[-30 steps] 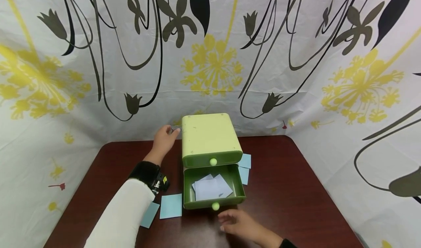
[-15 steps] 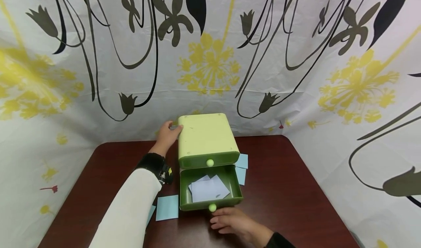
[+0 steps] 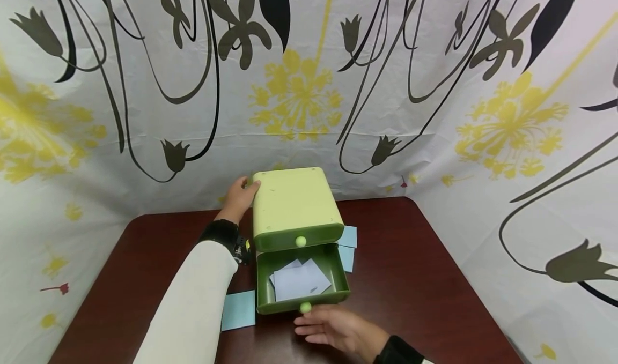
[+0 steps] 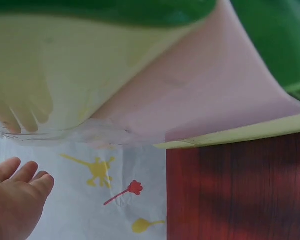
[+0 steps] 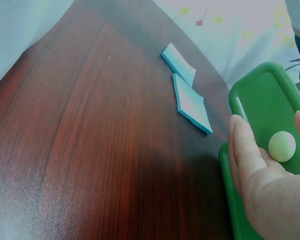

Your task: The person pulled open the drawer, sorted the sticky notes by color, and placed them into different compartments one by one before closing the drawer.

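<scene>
A small two-drawer cabinet [image 3: 296,200] with a pale yellow-green top stands on the table. Its lower drawer [image 3: 263,283] is pulled out, and white paper slips [image 3: 299,281] lie inside. At the cabinet's back left corner is my left hand [image 3: 238,198], its thumb against the side edge. The left wrist view shows the fingers [image 4: 27,177] extended beside the glossy wall, which reflects them. My right hand [image 3: 338,326] is at the drawer's front, just below the round light green knob [image 3: 306,307]. Its fingers are extended by the knob [image 5: 282,146]; whether they touch it, I cannot tell.
Light blue square paper pads [image 3: 346,249] lie right of the cabinet, and another blue pad [image 3: 238,310] is at the drawer's front left. The dark red-brown table [image 3: 410,278] ends at a patterned curtain [image 3: 386,85] behind and beside it.
My left hand has moved in against the cabinet's back left corner. The right hand has come in closer beneath the drawer knob, its fingers straightening. The view has shifted slightly to the right.
</scene>
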The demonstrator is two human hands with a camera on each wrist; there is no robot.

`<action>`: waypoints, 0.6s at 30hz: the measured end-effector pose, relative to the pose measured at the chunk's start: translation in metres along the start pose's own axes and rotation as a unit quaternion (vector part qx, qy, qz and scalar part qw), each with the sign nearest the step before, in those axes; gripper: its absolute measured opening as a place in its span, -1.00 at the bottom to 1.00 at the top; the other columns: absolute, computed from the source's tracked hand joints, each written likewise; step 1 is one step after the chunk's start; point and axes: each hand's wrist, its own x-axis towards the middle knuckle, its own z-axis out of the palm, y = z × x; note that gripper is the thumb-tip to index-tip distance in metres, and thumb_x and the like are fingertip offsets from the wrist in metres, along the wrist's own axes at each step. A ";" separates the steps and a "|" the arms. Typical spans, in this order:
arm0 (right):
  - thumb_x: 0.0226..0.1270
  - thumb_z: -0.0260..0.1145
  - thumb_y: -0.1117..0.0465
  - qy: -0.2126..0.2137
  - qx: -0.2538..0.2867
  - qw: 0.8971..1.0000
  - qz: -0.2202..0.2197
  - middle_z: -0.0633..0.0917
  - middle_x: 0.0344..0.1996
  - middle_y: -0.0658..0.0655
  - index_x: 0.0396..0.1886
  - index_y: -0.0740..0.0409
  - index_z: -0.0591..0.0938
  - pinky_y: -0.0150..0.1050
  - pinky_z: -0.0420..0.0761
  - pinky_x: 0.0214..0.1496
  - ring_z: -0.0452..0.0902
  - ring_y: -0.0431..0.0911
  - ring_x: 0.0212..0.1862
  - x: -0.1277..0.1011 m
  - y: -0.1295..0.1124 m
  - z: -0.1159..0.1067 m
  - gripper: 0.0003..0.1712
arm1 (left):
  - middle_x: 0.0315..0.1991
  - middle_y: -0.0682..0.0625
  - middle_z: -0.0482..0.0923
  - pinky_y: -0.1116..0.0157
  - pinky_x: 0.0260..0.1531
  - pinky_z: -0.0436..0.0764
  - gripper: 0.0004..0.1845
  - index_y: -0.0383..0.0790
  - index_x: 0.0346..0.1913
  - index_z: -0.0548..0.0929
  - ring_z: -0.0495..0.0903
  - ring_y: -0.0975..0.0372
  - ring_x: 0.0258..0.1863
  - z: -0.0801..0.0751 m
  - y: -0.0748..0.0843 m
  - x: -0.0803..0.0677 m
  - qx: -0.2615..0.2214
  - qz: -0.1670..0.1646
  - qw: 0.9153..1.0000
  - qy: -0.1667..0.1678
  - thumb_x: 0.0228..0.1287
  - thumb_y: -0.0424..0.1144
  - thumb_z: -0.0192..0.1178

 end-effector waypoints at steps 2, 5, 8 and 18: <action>0.46 0.13 0.21 0.006 0.008 1.000 -0.004 0.67 0.00 0.21 0.08 0.31 0.46 -0.17 0.59 0.10 0.60 0.05 0.08 0.002 0.000 0.001 -0.68 | 0.52 -0.13 -0.02 -0.01 0.36 0.23 -0.27 -0.12 0.54 0.01 0.06 -0.06 0.46 0.000 0.000 0.002 0.000 0.002 1.000 -0.004 0.46 0.09 -0.04; 0.44 0.16 0.17 0.019 0.018 1.000 -0.009 0.68 -0.04 0.21 -0.02 0.25 0.51 -0.19 0.61 0.07 0.62 0.02 0.04 0.005 0.001 0.003 -0.74 | 0.52 -0.13 -0.02 -0.01 0.36 0.23 -0.29 -0.11 0.54 -0.01 0.05 -0.06 0.46 0.000 0.001 0.003 -0.001 0.010 1.000 -0.013 0.48 0.05 -0.06; 0.43 0.16 0.16 0.034 0.031 0.999 -0.012 0.69 -0.08 0.23 -0.09 0.22 0.54 -0.19 0.62 0.05 0.63 0.03 0.01 0.008 0.002 0.004 -0.78 | 0.52 -0.13 0.00 -0.01 0.34 0.26 -0.33 -0.10 0.54 0.01 0.07 -0.05 0.46 -0.002 0.002 0.004 -0.002 0.018 1.000 -0.022 0.50 0.00 -0.07; 0.48 0.09 0.14 0.050 0.049 0.997 -0.015 0.71 -0.13 0.22 -0.22 0.17 0.57 -0.17 0.64 0.02 0.66 0.03 -0.03 0.012 0.002 0.004 -0.80 | 0.52 -0.15 -0.01 0.02 0.35 0.26 -0.36 -0.15 0.54 0.03 0.05 -0.04 0.47 -0.001 0.005 0.006 -0.004 0.033 0.999 -0.035 0.52 -0.06 -0.09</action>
